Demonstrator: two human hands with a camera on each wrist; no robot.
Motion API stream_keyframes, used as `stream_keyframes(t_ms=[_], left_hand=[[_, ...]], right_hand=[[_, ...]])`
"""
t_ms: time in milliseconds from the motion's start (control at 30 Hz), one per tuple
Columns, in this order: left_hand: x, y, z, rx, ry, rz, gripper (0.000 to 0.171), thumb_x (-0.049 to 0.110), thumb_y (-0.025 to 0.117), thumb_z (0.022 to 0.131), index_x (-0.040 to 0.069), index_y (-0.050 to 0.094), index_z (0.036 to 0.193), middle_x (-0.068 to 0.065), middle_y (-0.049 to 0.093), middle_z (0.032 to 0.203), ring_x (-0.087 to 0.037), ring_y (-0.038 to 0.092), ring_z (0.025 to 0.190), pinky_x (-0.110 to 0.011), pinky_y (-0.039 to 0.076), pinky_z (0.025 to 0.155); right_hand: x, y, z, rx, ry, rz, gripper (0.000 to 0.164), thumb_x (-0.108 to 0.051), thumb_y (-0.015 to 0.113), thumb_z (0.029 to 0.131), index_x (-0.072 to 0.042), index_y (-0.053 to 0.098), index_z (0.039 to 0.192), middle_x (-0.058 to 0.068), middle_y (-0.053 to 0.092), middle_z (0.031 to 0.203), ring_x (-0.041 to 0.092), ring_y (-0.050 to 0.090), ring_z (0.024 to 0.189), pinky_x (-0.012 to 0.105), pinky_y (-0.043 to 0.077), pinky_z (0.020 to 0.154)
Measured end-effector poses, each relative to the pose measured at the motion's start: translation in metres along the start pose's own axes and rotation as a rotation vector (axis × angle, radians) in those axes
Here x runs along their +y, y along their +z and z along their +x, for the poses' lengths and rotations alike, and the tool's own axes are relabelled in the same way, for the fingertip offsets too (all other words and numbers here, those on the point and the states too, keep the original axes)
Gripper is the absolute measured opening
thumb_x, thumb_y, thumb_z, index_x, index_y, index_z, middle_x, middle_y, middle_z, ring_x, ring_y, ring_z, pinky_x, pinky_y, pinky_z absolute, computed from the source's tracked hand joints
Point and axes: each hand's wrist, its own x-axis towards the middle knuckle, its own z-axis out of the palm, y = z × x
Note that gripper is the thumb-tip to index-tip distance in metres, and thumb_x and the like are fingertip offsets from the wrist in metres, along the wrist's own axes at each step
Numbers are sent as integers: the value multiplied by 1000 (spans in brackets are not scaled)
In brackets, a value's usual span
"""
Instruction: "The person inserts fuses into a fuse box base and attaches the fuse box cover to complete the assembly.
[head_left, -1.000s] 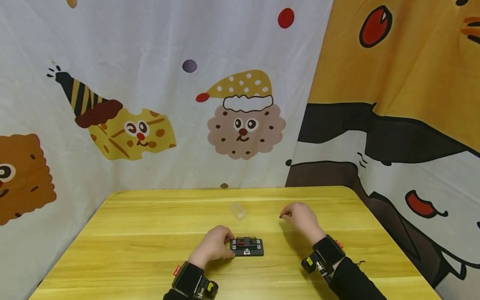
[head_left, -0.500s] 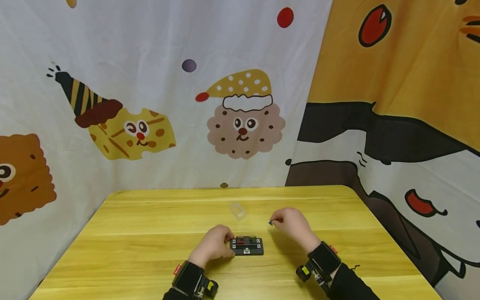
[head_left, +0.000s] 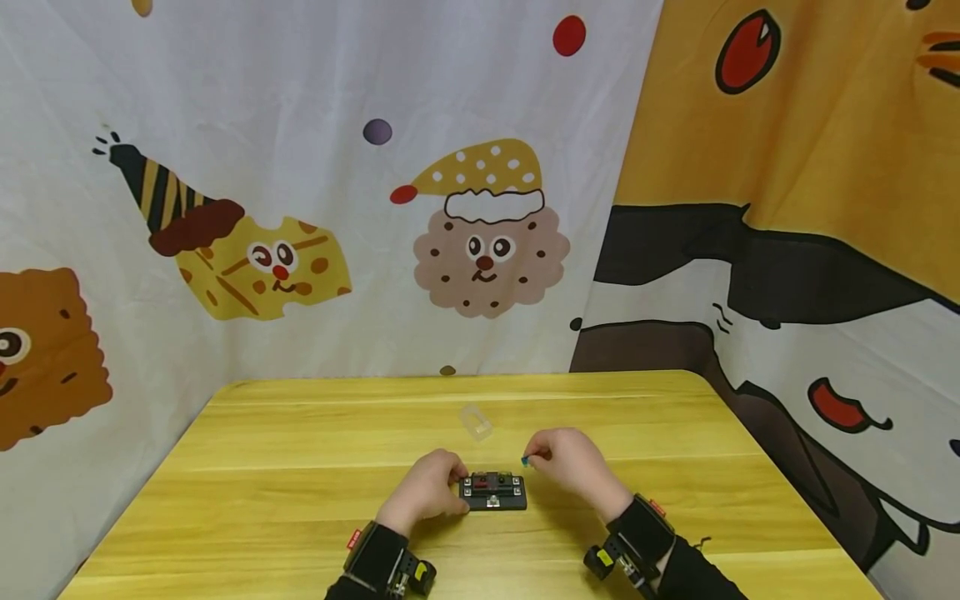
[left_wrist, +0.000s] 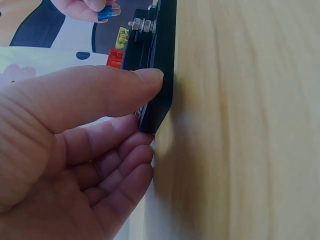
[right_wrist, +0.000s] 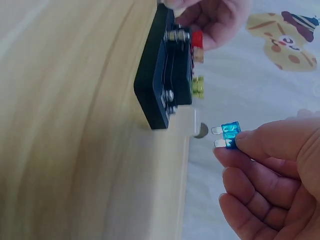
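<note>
On the table lies a black fuse block point(head_left: 492, 503) with metal screw terminals. A red blade fuse point(left_wrist: 115, 57) and a yellow blade fuse point(right_wrist: 198, 87) sit in it. My left hand point(head_left: 423, 489) grips the block's left end, with the thumb on its near side and the fingers at the end. Just right of the block and above the table, my right hand point(head_left: 573, 467) pinches a blue blade fuse point(right_wrist: 231, 135) between thumb and index finger. Its two metal blades point toward the block, apart from it.
A clear plastic cover point(head_left: 476, 422) lies on the wooden table point(head_left: 300, 467) behind the fuse block. A printed curtain point(head_left: 300, 125) hangs at the table's back and right side.
My right hand has moved left and nearer, bringing the blue fuse close to the block's right end. My left hand and the block have stayed in place.
</note>
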Motion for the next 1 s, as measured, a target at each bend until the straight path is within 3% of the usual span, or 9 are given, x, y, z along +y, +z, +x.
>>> stream_keyframes(t_ms=[467, 1000], left_hand=[[0, 1, 0, 9, 0, -2, 40, 9, 89, 62, 2, 67, 95, -3, 58, 90, -18, 53, 81, -39, 47, 76], [0, 1, 0, 20, -7, -5, 40, 9, 89, 60, 2, 67, 93, -3, 57, 87, -17, 51, 78, -36, 46, 74]], right_hand=[[-12, 14, -2, -28, -95, 33, 10, -9, 76, 85, -18, 75, 82, -12, 65, 79, 3, 55, 69, 28, 48, 65], [-17, 24, -3, -46, -81, 72, 11, -11, 78, 83, -19, 72, 81, -14, 63, 76, 1, 53, 67, 27, 47, 64]])
